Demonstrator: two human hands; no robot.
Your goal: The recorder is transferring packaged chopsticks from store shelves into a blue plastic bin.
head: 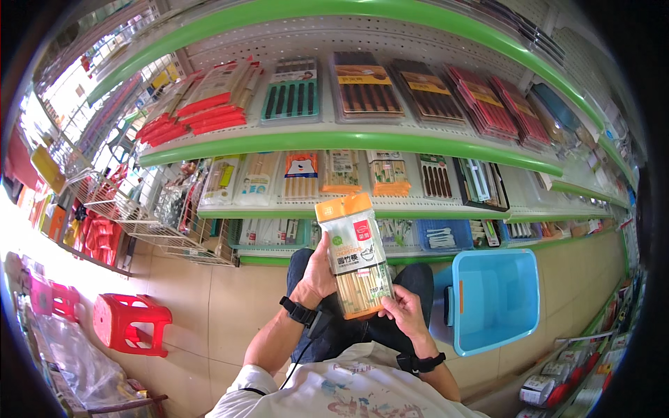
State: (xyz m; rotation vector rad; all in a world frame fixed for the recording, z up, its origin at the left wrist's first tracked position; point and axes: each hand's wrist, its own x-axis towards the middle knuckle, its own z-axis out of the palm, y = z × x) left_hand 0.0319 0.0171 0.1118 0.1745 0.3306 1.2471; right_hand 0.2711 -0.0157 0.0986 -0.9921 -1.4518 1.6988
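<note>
A clear plastic packet of bamboo chopsticks (pixel 360 261) with an orange header and orange lower edge is held up over my lap, its printed face towards me. My left hand (pixel 318 271) grips its left side, the thumb lying along the edge. The lower right corner is pinched between the thumb and fingers of my right hand (pixel 405 311). Just beyond the packet, similar orange-edged chopstick packets (pixel 389 175) lie on the middle shelf. Beside them are a blue packet with a bear design (pixel 301 175) and a pack of dark chopsticks (pixel 436 177).
A blue plastic tub (pixel 496 303) stands on the floor at right. A red plastic stool (pixel 130 321) is at left, near a wire rack (pixel 172 235). The green-edged upper shelf (pixel 355 141) holds more chopstick packs. Blue baskets (pixel 444 235) sit on the lower shelf.
</note>
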